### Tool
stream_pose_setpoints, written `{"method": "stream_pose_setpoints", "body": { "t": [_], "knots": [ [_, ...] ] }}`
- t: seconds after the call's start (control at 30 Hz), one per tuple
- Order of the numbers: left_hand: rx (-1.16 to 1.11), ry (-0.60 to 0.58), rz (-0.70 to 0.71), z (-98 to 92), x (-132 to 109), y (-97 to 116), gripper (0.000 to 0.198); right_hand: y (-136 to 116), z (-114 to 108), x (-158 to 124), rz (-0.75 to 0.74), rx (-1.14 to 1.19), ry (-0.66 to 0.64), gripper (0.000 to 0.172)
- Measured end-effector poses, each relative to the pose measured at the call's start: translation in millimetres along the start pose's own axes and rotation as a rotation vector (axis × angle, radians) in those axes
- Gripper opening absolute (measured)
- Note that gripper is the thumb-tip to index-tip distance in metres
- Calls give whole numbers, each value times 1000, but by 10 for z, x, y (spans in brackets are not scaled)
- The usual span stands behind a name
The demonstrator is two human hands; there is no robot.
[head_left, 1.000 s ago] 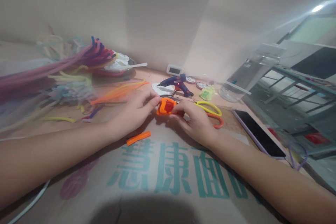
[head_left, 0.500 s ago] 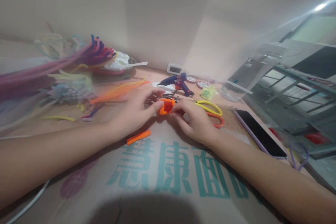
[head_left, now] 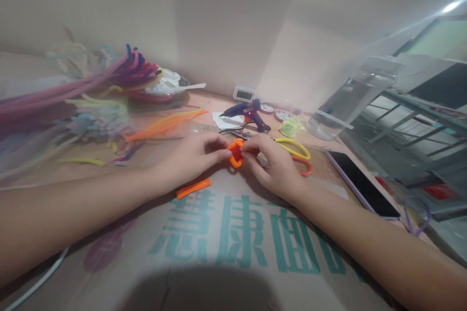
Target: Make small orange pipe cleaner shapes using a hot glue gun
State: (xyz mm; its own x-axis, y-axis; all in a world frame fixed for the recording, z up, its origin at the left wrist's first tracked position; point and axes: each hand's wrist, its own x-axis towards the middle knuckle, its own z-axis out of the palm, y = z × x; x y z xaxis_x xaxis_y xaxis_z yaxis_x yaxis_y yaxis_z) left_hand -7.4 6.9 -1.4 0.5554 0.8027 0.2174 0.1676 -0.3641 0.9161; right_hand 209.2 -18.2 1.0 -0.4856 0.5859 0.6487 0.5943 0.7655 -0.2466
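Between my hands is a small orange ring-shaped piece, its hollow turned toward me. My left hand pinches its left side between thumb and fingers. The fingertips of my right hand close on its right side. A flat orange strip lies on the cardboard just below my left wrist. Right behind my right hand are scissors with yellow and orange handles, their blades partly hidden. Beyond the hands a blue glue gun rests on the table, its red light lit.
Bundles of coloured pipe cleaners and orange ones spread at the left. A phone lies on the right, near the table edge. A clear plastic jar, a small digital clock and a yellow-green crumpled piece stand behind.
The orange piece has been turned, so its hollow now faces me more. My right fingers have come up against its right side, and both hands have shifted slightly.
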Motion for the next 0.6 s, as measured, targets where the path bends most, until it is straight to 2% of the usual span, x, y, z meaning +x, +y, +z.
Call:
{"method": "stream_pose_setpoints", "body": {
  "t": [0.27, 0.43, 0.6],
  "knots": [
    [19, 14, -14, -16, 5, -39, 27, -4, -9, -2, -22, 4, 7, 10],
    [191, 138, 78, -14, -19, 43, 19, 4, -7, -4, -9, 4, -13, 14],
    [372, 192, 189, -31, -37, 53, 15, -2, -7, -1, -48, 16, -25, 18]
  ]
}}
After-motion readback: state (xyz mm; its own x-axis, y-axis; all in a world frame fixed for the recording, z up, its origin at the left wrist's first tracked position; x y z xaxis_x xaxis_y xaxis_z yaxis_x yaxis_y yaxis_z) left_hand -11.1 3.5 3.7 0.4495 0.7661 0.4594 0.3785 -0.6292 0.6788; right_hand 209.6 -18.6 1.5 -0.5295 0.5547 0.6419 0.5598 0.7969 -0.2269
